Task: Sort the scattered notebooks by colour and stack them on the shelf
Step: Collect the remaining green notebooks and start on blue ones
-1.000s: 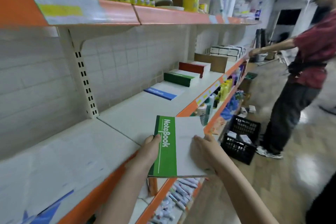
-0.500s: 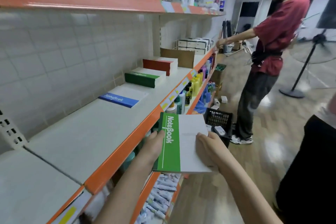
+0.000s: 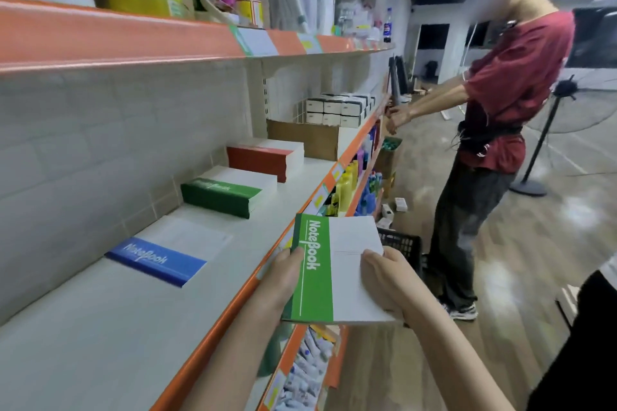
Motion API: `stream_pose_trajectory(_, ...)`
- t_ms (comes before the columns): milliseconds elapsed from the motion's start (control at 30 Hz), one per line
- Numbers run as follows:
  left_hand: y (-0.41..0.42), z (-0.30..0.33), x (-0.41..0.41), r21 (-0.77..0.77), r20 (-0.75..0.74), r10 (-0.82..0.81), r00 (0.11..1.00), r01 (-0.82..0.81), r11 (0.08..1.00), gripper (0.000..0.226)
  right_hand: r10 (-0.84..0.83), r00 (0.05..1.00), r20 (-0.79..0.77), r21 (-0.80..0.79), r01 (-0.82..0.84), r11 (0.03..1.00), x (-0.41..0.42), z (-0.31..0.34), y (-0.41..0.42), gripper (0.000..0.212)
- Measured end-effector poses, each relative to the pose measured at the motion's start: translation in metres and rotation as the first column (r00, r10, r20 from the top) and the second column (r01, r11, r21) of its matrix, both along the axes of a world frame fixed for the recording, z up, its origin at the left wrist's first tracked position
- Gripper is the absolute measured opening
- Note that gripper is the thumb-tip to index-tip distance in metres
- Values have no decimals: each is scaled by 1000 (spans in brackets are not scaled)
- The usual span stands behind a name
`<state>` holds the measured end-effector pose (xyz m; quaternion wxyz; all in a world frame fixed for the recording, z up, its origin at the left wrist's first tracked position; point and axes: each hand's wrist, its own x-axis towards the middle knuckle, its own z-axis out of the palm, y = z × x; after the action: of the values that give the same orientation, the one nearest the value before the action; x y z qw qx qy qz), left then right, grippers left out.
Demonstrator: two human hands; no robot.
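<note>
A green-and-white notebook (image 3: 337,264) is held flat in front of the shelf's orange edge. My left hand (image 3: 283,277) grips its green spine side and my right hand (image 3: 384,280) grips its white side. On the white shelf (image 3: 110,327) lie a blue notebook (image 3: 167,252), then a stack of green notebooks (image 3: 227,192), then a stack of red notebooks (image 3: 265,158) further along. The held notebook is to the right of the blue one and nearer to me than the green stack.
A brown cardboard box (image 3: 307,138) and white boxes (image 3: 340,108) stand beyond the red stack. A person in a red shirt (image 3: 500,103) stands in the aisle, hands at the shelf. A black crate (image 3: 402,243) sits on the floor. Bottles fill lower shelves.
I have moved along the shelf; the blue notebook and the green and red stacks are now closer. Both hands still hold the green notebook the same way.
</note>
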<state>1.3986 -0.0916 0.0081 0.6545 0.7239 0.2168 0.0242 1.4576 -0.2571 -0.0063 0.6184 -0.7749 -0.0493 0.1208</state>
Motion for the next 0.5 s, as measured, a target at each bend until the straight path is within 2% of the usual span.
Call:
stream_pose_trajectory(133, 4, 0, 31, -4, 13, 18, 1000, -18, 1000, 32, 12, 1000, -5, -9, -12, 1000, 34, 2, 4, 11)
stream_pose_trajectory(300, 16, 4, 71, -52, 23, 80, 997, -79, 996, 27, 56, 998, 3, -42, -56, 998, 82, 6, 24, 14)
stream_pose_trajectory(333, 20, 4, 79, -61, 34, 104, 994, -102, 993, 27, 67, 998, 0, -62, -67, 996, 95, 6, 28, 17)
stream_pose_trajectory(433, 31, 6, 106, -91, 64, 153, 986, -147, 985, 28, 134, 990, -32, -132, -137, 982, 149, -10, 41, 50)
stream_pose_trajectory(500, 39, 10, 122, -91, 83, 202, 976, -194, 977, 27, 190, 980, -57, -148, -197, 969, 176, -4, 54, 51)
